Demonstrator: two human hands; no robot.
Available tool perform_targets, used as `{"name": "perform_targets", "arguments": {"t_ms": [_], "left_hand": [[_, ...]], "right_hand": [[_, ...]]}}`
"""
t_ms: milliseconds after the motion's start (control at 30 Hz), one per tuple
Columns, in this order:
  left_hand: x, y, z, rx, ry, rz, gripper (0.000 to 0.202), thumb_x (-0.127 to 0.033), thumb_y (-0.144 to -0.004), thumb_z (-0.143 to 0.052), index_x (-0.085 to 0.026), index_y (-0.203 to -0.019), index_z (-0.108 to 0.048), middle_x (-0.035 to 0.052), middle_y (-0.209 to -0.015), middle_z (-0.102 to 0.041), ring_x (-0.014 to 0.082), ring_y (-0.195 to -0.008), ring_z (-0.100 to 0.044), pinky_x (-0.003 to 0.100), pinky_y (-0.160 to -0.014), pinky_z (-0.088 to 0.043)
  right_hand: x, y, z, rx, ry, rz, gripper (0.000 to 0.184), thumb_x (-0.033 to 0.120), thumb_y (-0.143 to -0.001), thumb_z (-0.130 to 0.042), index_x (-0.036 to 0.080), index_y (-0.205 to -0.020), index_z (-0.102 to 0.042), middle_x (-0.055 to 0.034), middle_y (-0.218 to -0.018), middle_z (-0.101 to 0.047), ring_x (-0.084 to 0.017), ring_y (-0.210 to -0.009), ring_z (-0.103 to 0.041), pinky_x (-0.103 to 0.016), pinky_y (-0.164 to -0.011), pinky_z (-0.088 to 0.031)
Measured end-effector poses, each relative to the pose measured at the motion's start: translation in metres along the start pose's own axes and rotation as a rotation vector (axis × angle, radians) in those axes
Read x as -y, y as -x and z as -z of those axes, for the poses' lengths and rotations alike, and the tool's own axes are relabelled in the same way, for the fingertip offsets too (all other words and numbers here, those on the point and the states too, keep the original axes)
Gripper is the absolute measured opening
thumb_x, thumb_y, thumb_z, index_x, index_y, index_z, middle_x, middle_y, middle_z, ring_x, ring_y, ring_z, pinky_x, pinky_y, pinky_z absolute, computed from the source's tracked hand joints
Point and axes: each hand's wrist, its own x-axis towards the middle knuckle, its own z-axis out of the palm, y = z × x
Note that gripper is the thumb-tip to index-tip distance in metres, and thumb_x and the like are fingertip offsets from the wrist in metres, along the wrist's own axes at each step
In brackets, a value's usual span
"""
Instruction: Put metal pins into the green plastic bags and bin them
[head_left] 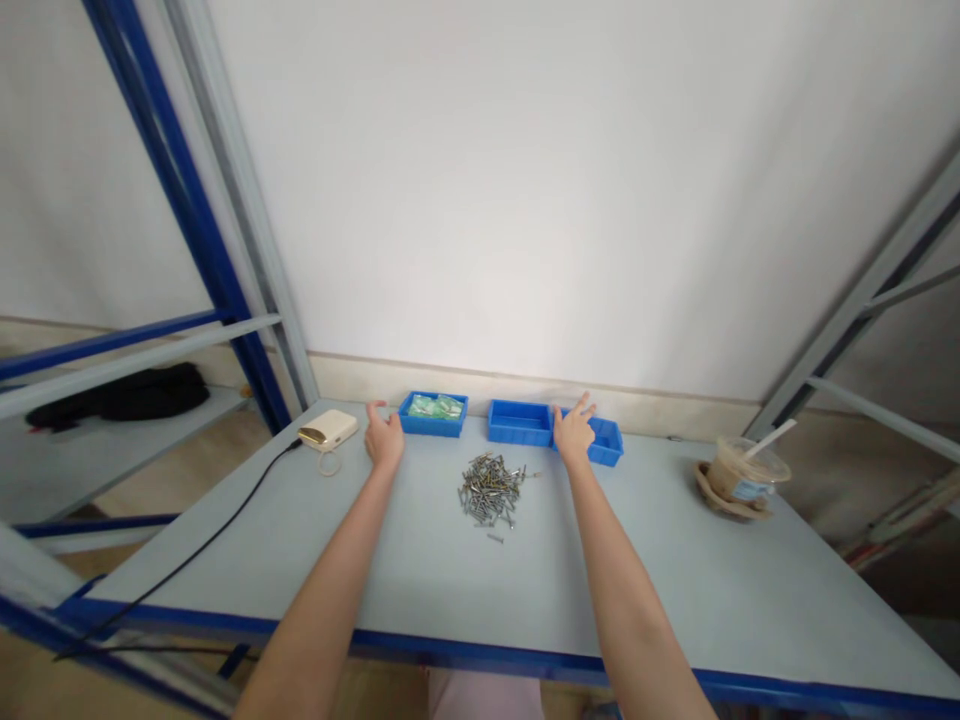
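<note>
Both my arms reach out over a grey table (420,580). My left hand (385,437) hovers open, fingers loosely curled, just left of a blue bin (433,414) that holds green packets. My right hand (574,431) is open with fingers spread, over the gap between the middle blue bin (520,422) and the right blue bin (606,441); whether it touches them I cannot tell. A pile of several metal screws (491,489) lies on the table between my hands, a little nearer to me. Neither hand holds anything.
A cream-coloured device (328,430) with a black cable (202,545) sits at the back left. An iced drink cup with a straw (745,473) stands at the right. Blue and grey rack posts (225,250) flank the table; a white wall is behind.
</note>
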Motion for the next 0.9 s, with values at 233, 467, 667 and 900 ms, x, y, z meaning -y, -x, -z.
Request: {"name": "perform_targets", "arguments": {"t_ms": [233,467,667,900], "left_hand": [[0.010,-0.055,-0.015,0.410,-0.045,0.104,0.029,-0.035,-0.076,-0.050,-0.012,-0.089,-0.061,0.0018,-0.044,-0.054,0.0218,-0.050,-0.059,0.028,-0.054,-0.045],[0.018,-0.046,-0.033,0.358,0.161,0.208,0.030,-0.031,-0.082,-0.044,-0.005,-0.089,-0.058,0.0120,-0.060,-0.063,0.0210,-0.051,-0.062,0.024,-0.042,-0.047],[0.030,-0.022,-0.030,0.215,0.366,0.159,0.032,-0.019,-0.084,-0.033,-0.005,-0.101,-0.056,0.0118,-0.078,-0.066,0.0173,-0.057,-0.065,0.022,-0.049,-0.051],[0.059,-0.002,-0.022,0.086,0.482,-0.075,0.039,-0.016,-0.082,-0.034,-0.010,-0.116,-0.052,0.0100,-0.110,-0.060,0.0176,-0.086,-0.063,0.027,-0.070,-0.054]], "right_hand": [[-0.007,0.049,-0.002,-0.352,-0.208,0.206,0.053,0.033,-0.087,-0.028,0.011,-0.136,-0.026,-0.0184,-0.136,-0.031,-0.026,-0.117,-0.041,-0.040,-0.089,-0.038],[0.007,0.083,-0.006,-0.317,-0.311,0.463,0.042,0.020,-0.085,-0.032,0.015,-0.126,-0.039,-0.0140,-0.130,-0.041,-0.020,-0.117,-0.038,-0.042,-0.099,-0.020],[0.014,0.097,-0.010,-0.112,-0.324,0.679,0.037,0.012,-0.081,-0.034,0.019,-0.115,-0.047,-0.0090,-0.123,-0.048,-0.017,-0.113,-0.042,-0.039,-0.099,-0.019],[0.025,0.122,-0.004,0.137,-0.274,0.915,0.037,0.012,-0.083,-0.034,0.020,-0.116,-0.048,-0.0086,-0.123,-0.048,-0.018,-0.113,-0.042,-0.040,-0.101,-0.020]]}}
